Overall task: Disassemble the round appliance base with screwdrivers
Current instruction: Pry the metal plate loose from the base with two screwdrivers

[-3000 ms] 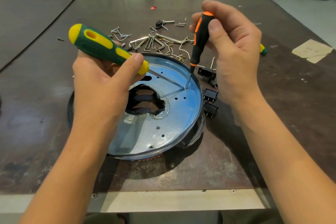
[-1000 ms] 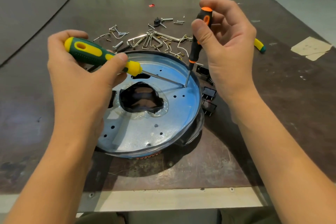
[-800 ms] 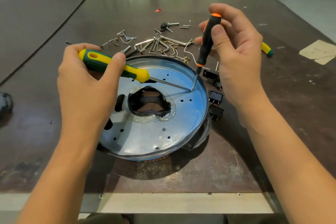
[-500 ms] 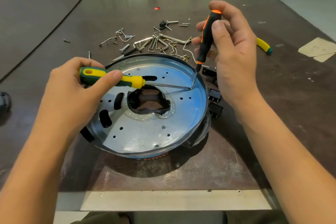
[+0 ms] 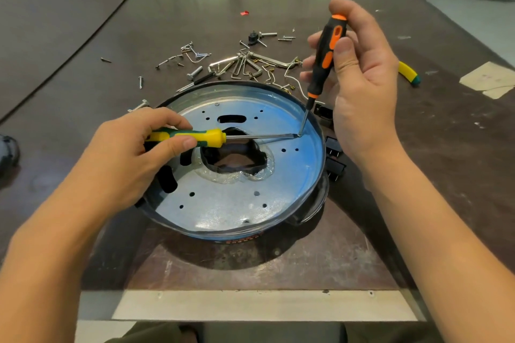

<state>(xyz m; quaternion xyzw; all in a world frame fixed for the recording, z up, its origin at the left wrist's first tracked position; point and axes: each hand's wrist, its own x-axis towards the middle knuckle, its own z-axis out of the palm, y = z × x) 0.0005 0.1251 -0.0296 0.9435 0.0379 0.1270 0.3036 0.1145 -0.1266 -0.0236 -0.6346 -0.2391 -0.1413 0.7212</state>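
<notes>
The round appliance base lies on the table, a silver-blue metal disc with a dark rim and a ragged hole in its middle. My left hand grips a green-and-yellow screwdriver, held almost level, its shaft reaching right across the hole. My right hand holds a black-and-orange screwdriver nearly upright. Both tips meet at one spot near the disc's right rim.
Loose screws, hooks and wire clips lie scattered behind the base. Black switch parts sit against its right side. A third yellow-green screwdriver handle lies at the right, a paper scrap beyond it. The table's metal front edge is close.
My left hand has lowered, bringing the green-and-yellow screwdriver from a steep slant to nearly level. The right hand's screwdriver has stayed on the same spot.
</notes>
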